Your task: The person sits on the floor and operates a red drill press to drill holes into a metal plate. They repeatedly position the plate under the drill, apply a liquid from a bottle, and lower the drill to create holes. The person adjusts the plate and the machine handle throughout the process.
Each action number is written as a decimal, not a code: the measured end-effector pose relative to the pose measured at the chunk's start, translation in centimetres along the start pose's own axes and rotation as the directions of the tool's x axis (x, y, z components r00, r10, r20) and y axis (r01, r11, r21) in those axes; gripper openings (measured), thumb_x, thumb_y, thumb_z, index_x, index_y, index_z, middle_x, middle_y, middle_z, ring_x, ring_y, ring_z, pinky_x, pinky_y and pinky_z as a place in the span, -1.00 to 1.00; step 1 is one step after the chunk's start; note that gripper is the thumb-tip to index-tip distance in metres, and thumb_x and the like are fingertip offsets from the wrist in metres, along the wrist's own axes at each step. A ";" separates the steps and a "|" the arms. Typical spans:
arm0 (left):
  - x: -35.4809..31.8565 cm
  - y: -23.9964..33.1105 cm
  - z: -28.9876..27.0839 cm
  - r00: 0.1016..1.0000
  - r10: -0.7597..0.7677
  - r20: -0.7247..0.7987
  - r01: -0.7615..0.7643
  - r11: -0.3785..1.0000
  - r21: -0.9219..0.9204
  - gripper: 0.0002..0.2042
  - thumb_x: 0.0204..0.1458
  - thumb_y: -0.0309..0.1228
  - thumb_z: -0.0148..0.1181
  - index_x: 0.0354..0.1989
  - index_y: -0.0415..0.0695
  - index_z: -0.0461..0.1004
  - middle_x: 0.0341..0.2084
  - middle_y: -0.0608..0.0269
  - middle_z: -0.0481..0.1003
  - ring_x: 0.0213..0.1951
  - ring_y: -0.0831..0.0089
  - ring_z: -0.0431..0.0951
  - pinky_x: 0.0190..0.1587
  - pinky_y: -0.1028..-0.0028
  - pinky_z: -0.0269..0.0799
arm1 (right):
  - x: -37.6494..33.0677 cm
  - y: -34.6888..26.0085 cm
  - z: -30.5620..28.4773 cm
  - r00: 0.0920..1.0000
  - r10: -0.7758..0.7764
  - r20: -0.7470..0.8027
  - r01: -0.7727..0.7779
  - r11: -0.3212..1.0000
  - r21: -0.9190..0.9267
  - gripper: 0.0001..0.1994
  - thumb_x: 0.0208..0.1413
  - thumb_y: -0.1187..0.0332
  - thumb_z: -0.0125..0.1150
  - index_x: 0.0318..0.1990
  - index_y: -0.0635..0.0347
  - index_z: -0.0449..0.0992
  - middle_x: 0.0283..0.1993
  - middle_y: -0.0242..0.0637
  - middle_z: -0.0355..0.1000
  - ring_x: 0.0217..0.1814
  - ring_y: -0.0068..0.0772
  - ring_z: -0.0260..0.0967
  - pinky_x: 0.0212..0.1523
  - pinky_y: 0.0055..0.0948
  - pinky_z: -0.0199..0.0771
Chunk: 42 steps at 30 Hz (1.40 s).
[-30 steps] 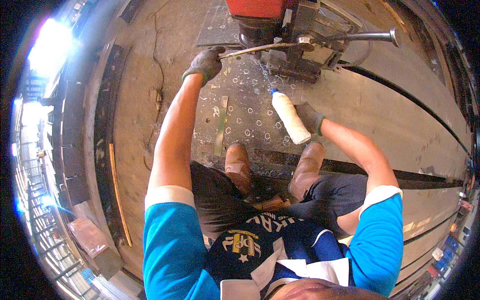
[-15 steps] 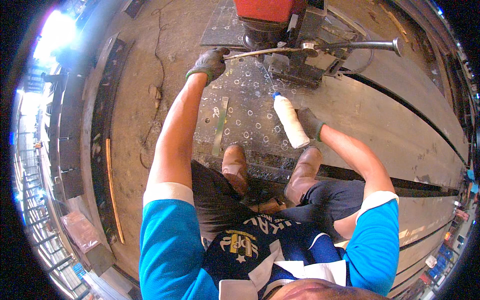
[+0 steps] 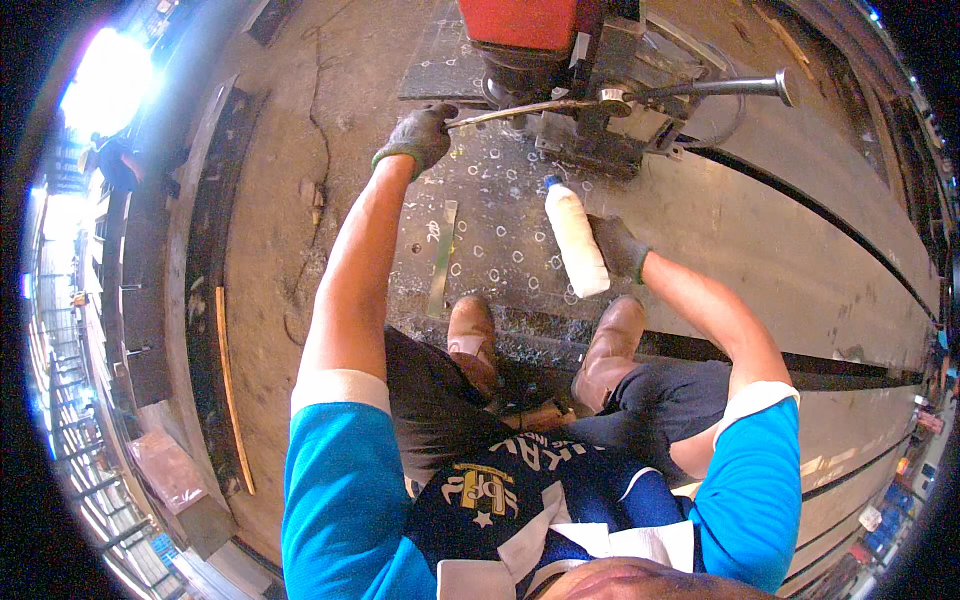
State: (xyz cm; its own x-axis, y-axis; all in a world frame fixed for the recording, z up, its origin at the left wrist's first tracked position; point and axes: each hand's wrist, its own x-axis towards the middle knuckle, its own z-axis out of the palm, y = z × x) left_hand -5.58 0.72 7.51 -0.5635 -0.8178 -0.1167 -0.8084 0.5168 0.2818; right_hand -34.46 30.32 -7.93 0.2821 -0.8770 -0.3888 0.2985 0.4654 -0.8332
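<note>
My left hand point(image 3: 420, 138), in a dark grey glove, is closed round the end of a long lever point(image 3: 525, 109). This lever runs to the hub of a drilling machine point(image 3: 522, 28) with a red motor housing. My right hand point(image 3: 618, 248), gloved the same way, grips a plastic bottle point(image 3: 577, 240) of whitish liquid from its right side. The bottle is tilted, its blue cap towards the machine, and its fingers' far side is hidden. Below lies a dark steel plate point(image 3: 505, 265) marked with many small chalk circles, the machine standing on it.
A flat greenish metal strip point(image 3: 443, 262) lies on the plate left of the bottle. The lever's other arm point(image 3: 715, 88) sticks out to the right. My boots point(image 3: 472, 338) are at the plate's near edge. Large steel plates point(image 3: 790, 230) spread to the right; a cable point(image 3: 325, 125) trails at left.
Both hands keep their holds. The bottle has turned slightly and its base has shifted a little to the left. The lever has barely moved; the whole view shifts slightly.
</note>
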 end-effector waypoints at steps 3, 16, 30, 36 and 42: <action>-0.9 1.9 -0.3 0.998 -0.041 0.047 0.043 0.999 -0.030 -0.49 0.08 -0.47 0.11 0.28 -0.03 0.48 0.15 -0.01 0.56 0.16 0.00 0.57 0.23 0.16 0.46 | -0.6 -0.1 0.0 0.985 -0.170 0.006 0.151 0.858 -0.491 -0.65 0.44 0.19 0.02 0.23 0.14 0.45 0.08 -0.27 0.58 0.01 -0.32 0.56 0.08 -0.30 0.63; -1.0 -0.3 0.8 0.994 0.066 -0.086 -0.068 0.998 -0.016 -0.50 0.06 -0.50 0.04 0.24 0.03 0.53 0.06 -0.15 0.58 0.09 -0.12 0.58 0.18 0.10 0.47 | 1.6 2.7 -0.9 0.999 0.053 0.009 -0.041 0.863 -0.503 -0.61 0.46 0.18 -0.09 0.24 0.23 0.43 0.14 -0.24 0.55 0.08 -0.38 0.51 0.15 -0.32 0.53; -0.2 -1.6 1.7 0.990 0.125 -0.071 -0.122 0.992 0.037 -0.47 0.02 -0.53 0.03 0.24 0.01 0.52 0.06 -0.20 0.57 0.12 -0.14 0.56 0.22 0.09 0.45 | 1.5 1.9 -0.9 0.994 0.081 0.072 -0.027 0.834 -0.551 -0.58 0.43 0.22 -0.10 0.31 0.23 0.37 0.27 -0.22 0.48 0.25 -0.38 0.43 0.30 -0.37 0.38; 1.5 2.4 0.8 0.988 0.144 -0.054 -0.145 0.989 -0.013 -0.45 0.00 -0.55 0.03 0.24 -0.02 0.52 0.08 -0.20 0.56 0.13 -0.14 0.56 0.22 0.10 0.46 | 1.8 4.3 -4.2 0.989 -0.009 -0.145 -0.051 0.911 -0.409 -0.65 0.44 0.22 -0.07 0.20 0.19 0.49 0.13 -0.24 0.56 0.05 -0.38 0.51 0.13 -0.33 0.51; -0.3 0.1 0.7 0.995 0.091 -0.041 -0.091 0.996 -0.020 -0.48 0.01 -0.53 0.03 0.23 -0.04 0.52 0.10 -0.18 0.55 0.14 -0.13 0.55 0.24 0.11 0.45 | 0.5 -0.2 0.9 0.988 -0.148 0.048 0.119 0.519 -0.847 -0.63 0.46 0.28 -0.24 0.21 0.23 0.43 0.19 -0.24 0.50 0.15 -0.38 0.44 0.21 -0.34 0.39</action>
State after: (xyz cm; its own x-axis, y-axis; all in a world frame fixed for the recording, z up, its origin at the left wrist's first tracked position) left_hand -5.60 1.23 6.95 -0.6270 -0.7773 -0.0520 -0.7500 0.5843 0.3101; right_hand -33.54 29.89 -7.59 0.2787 -0.9293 -0.2422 -0.5836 0.0364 -0.8112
